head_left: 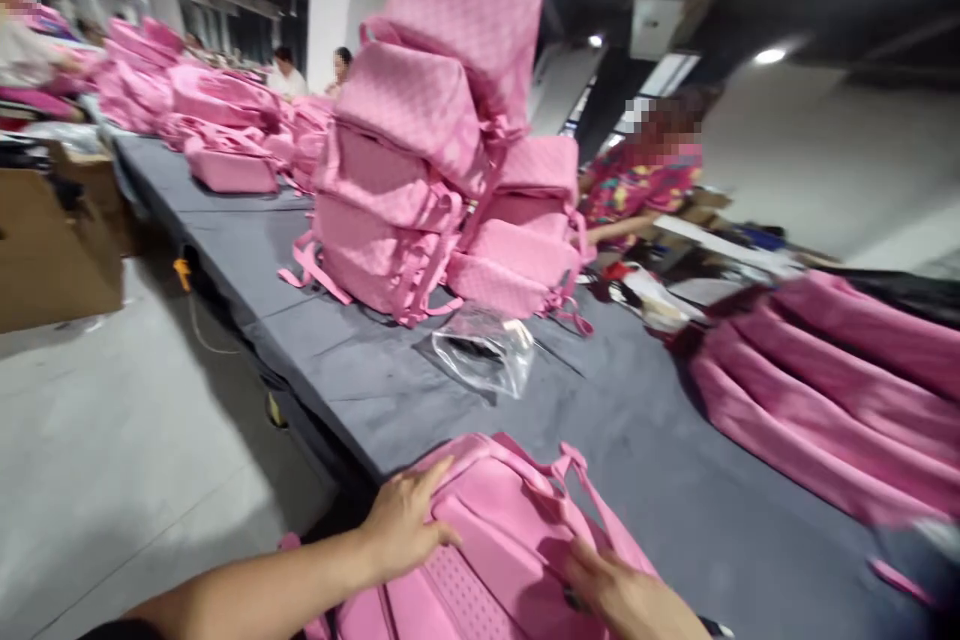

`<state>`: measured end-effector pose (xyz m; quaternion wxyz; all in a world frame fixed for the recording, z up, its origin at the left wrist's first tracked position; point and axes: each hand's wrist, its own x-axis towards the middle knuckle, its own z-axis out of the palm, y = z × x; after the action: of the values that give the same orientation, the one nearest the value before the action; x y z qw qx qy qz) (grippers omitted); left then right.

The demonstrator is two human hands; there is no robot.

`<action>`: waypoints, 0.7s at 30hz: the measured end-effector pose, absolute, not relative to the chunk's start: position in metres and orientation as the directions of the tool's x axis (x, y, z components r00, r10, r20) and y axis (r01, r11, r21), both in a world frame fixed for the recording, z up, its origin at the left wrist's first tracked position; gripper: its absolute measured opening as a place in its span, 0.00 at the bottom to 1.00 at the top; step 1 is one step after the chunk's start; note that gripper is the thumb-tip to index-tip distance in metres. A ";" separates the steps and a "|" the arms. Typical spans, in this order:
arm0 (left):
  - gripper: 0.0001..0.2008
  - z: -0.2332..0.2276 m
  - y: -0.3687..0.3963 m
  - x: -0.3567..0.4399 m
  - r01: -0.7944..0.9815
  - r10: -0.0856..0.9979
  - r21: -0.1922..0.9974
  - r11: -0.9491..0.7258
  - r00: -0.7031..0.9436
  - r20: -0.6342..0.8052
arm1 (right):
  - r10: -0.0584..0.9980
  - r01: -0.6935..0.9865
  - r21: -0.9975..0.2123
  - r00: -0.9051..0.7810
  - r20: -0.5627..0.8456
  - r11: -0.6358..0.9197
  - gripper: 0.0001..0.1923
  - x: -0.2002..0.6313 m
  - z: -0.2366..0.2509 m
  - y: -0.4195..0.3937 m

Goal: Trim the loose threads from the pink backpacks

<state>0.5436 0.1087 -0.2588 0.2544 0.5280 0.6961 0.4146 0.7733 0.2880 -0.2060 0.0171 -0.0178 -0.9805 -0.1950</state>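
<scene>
A pink backpack (495,560) lies back-panel up at the near edge of the grey worktop (360,370). The left hand (405,520) rests spread on its left side; the right hand (622,595) presses flat on its right. Farther off stands a stack of pink backpacks (435,150), with an empty-looking clear plastic bag (487,350) lying before it.

Left hand (401,525): bare, no glove, no ring visible. Left forearm bare along full visible length; dark sleeve edge at lower frame border. Right hand (626,595): bare, ungloved; dark band or cuff at wrist, blurred.
</scene>
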 end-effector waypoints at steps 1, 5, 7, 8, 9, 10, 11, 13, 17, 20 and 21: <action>0.43 -0.259 0.109 0.544 0.534 0.950 0.839 0.102 -0.302 0.077 | 0.116 0.107 0.401 -0.993 0.004 0.910 0.20 0.786 -0.202 0.284; 0.41 -0.263 0.103 0.546 0.523 0.958 0.846 0.106 -0.282 0.054 | 0.456 0.414 0.269 -0.883 -0.115 0.870 0.16 0.789 -0.164 0.234; 0.39 -0.269 0.100 0.543 0.508 0.950 0.851 0.132 -0.310 0.038 | 0.541 0.532 0.103 -0.835 -0.101 0.841 0.11 0.776 -0.139 0.207; 0.37 -0.273 0.099 0.541 0.507 0.945 0.851 0.140 -0.324 0.037 | 0.577 0.576 0.030 -0.815 -0.060 0.817 0.08 0.771 -0.127 0.198; 0.36 -0.277 0.099 0.539 0.510 0.941 0.848 0.143 -0.335 0.043 | 0.618 0.618 -0.021 -0.786 -0.006 0.786 0.04 0.770 -0.115 0.191; 0.36 -0.280 0.099 0.537 0.515 0.938 0.845 0.144 -0.344 0.051 | 0.666 0.663 -0.065 -0.745 0.044 0.746 0.04 0.773 -0.105 0.187; 0.35 -0.282 0.099 0.537 0.523 0.935 0.840 0.143 -0.351 0.059 | 0.719 0.711 -0.104 -0.690 0.085 0.695 0.08 0.778 -0.097 0.186; 0.35 -0.284 0.099 0.539 0.535 0.931 0.832 0.145 -0.360 0.069 | 0.816 0.794 -0.187 -0.558 0.152 0.578 0.15 0.795 -0.084 0.190; 0.33 -0.281 0.097 0.548 0.551 0.928 0.826 0.122 -0.358 0.102 | 0.824 0.739 -0.375 -0.446 0.350 0.560 0.19 0.801 -0.078 0.229; 0.33 -0.284 0.096 0.550 0.571 0.921 0.811 0.124 -0.371 0.120 | 0.750 0.660 -0.356 -0.594 0.291 0.661 0.17 0.753 -0.088 0.265; 0.33 -0.288 0.096 0.550 0.579 0.919 0.806 0.124 -0.374 0.128 | 0.737 0.671 -0.311 -0.645 0.203 0.673 0.18 0.730 -0.094 0.275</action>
<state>0.5497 0.0960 -0.2878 0.2069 0.5198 0.7205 0.4098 0.7299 0.2750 -0.0936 0.1578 -0.3905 -0.9010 0.1042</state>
